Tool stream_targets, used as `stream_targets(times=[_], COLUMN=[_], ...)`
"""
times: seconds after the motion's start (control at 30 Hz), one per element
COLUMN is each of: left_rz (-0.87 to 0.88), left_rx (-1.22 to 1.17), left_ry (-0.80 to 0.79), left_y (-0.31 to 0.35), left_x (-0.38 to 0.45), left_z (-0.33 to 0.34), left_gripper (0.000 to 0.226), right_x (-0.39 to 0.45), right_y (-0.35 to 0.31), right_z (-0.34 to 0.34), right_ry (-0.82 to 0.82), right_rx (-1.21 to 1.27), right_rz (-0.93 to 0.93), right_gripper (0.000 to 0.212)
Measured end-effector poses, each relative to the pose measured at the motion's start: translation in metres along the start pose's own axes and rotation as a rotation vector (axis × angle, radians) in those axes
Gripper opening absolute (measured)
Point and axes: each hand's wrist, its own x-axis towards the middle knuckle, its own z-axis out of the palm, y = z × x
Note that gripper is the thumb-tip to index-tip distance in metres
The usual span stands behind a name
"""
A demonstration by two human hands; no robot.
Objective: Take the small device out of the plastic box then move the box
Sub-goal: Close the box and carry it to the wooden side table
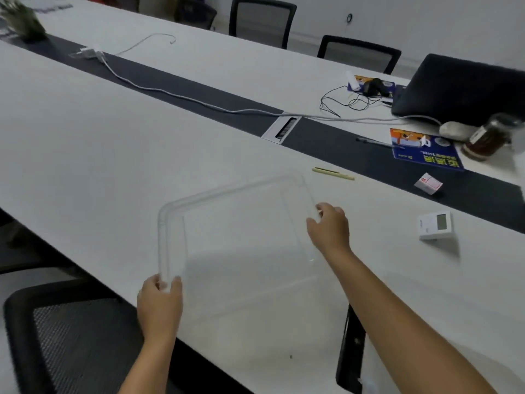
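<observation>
A clear plastic box [227, 191] with nothing in it is on the white table in front of me, blurred by motion. My left hand [159, 302] grips its near left corner, thumb over the rim. My right hand [329, 226] holds the right rim near the far corner. The small white device [434, 224], with a grey screen, stands on the table to the right of the box, apart from both hands.
A yellow pen [333, 173] lies just beyond the box. Further right are a small red-and-white box [429, 184], a blue booklet [423, 150], a jar [487, 137] and a black laptop [460, 86]. A grey cable [170, 91] runs along the dark centre strip. A black chair [71, 336] stands at the near left.
</observation>
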Motion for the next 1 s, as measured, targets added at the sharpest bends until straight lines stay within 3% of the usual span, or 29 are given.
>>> stream_targets(times=[0.17,0.4,0.6,0.77,1.0], left_rz=[0.258,0.584,0.773,0.842,0.731], left_rx=[-0.043,0.166,0.439,0.594,0.464], left_ry=[-0.256,-0.612,-0.617,-0.58,-0.553], left_y=[0.051,0.081,0.074,0.064,0.057], left_x=[-0.04,-0.142,-0.194,-0.211,-0.22], left_z=[0.024,0.096,0.112,0.112,0.116], left_gripper=[0.028,0.027,0.046,0.04,0.035], right_x=[-0.028,-0.128,-0.189,-0.199,-0.196], right_y=[0.053,0.191,0.263,0.277,0.284], right_z=[-0.116,-0.193,-0.2,-0.198,-0.197], right_ry=[0.263,0.486,0.466,0.398,0.369], right_rx=[0.021,0.023,0.035,0.034,0.101], right_rz=[0.0,0.339,0.502,0.523,0.495], right_gripper=[0.036,0.03,0.027,0.023,0.029])
